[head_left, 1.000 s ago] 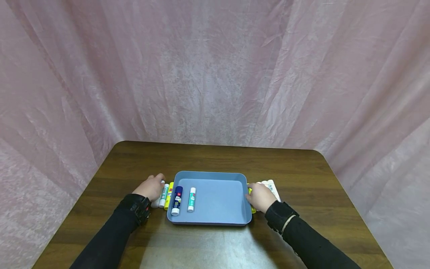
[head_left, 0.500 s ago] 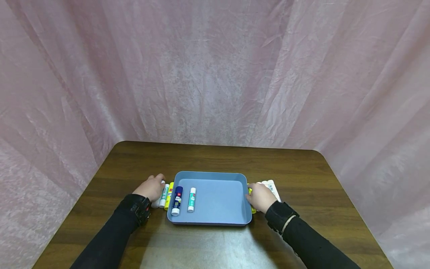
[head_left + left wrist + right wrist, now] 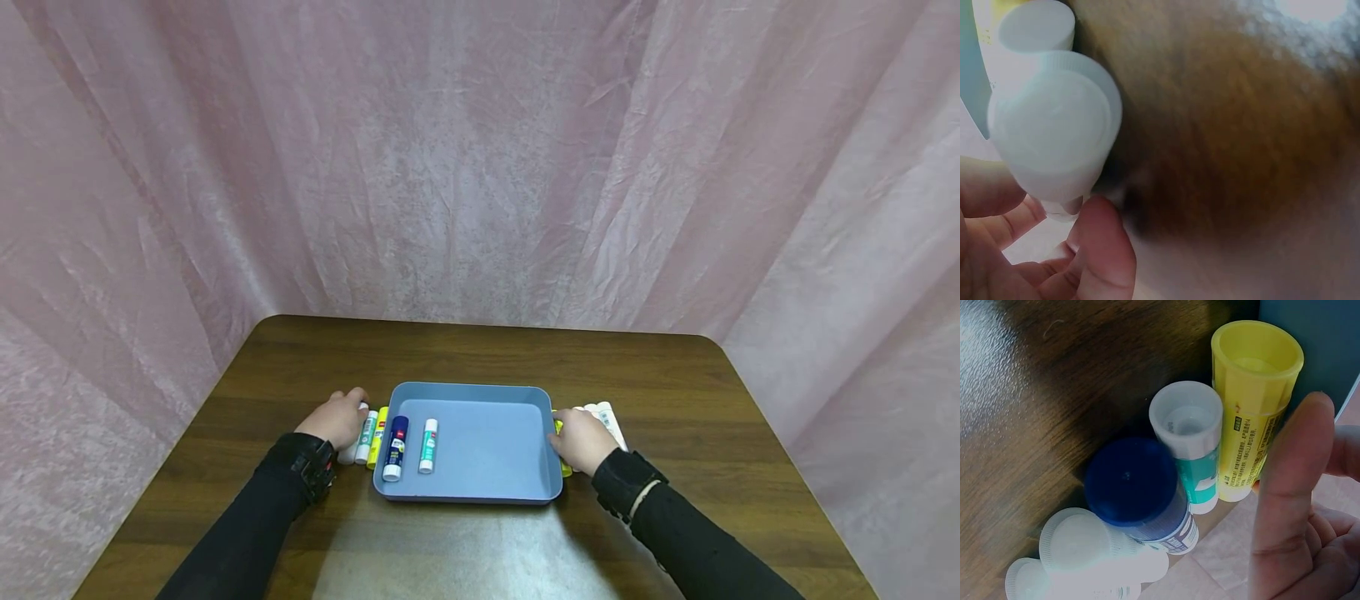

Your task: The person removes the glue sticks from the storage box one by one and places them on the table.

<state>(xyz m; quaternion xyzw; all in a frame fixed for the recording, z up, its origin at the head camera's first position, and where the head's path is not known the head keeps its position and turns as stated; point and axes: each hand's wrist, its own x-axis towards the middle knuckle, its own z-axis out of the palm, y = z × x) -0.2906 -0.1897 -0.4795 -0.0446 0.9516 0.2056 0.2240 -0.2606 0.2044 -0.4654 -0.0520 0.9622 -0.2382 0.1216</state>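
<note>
Left of the blue tray point(image 3: 480, 442), my left hand point(image 3: 337, 421) grips a white-capped glue stick point(image 3: 1054, 125), its digits on either side of it. A green-and-white glue stick point(image 3: 366, 437) and a yellow glue stick point(image 3: 378, 437) lie between that hand and the tray. At the tray's right rim is my right hand point(image 3: 581, 439), thumb straight beside another yellow glue stick point(image 3: 1254, 406) and nothing visible between thumb and index finger. Inside the tray, at its left end, lie a dark blue glue stick point(image 3: 395, 450) and a small green-and-white glue stick point(image 3: 428, 446).
Beside the right-hand yellow stick, in the right wrist view, are a green-and-white stick point(image 3: 1191, 440), a blue-capped stick point(image 3: 1132, 481) and white-capped ones point(image 3: 1075, 544). All this is on a brown wooden table point(image 3: 480, 354), with a pink curtain point(image 3: 480, 167) behind.
</note>
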